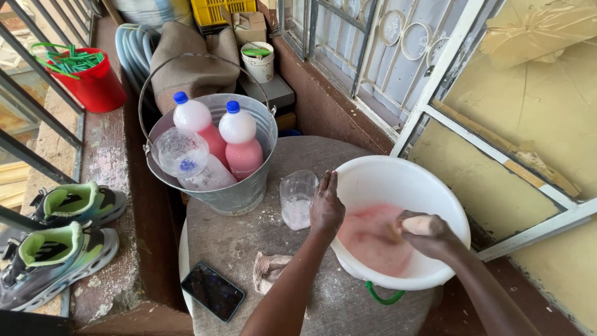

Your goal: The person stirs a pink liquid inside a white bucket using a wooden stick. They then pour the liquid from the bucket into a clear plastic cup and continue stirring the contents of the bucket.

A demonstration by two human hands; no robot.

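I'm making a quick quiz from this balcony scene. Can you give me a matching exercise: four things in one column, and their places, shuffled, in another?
Things:
1. left hand
2. right hand
3. phone
4. pink-filled bottles

Places:
A. standing in the metal bucket
B. lying flat on the round table, near its front edge
C. on the near rim of the white basin
D. inside the basin, above the pink liquid, closed around a pale object

Pairs: 1-C, 2-D, 3-B, 4-A

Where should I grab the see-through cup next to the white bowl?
Probably round the plastic cup's upper wall, coming from the phone side. It stands upright, open-topped, with liquid at the bottom; the left hand and white bowl crowd its right.
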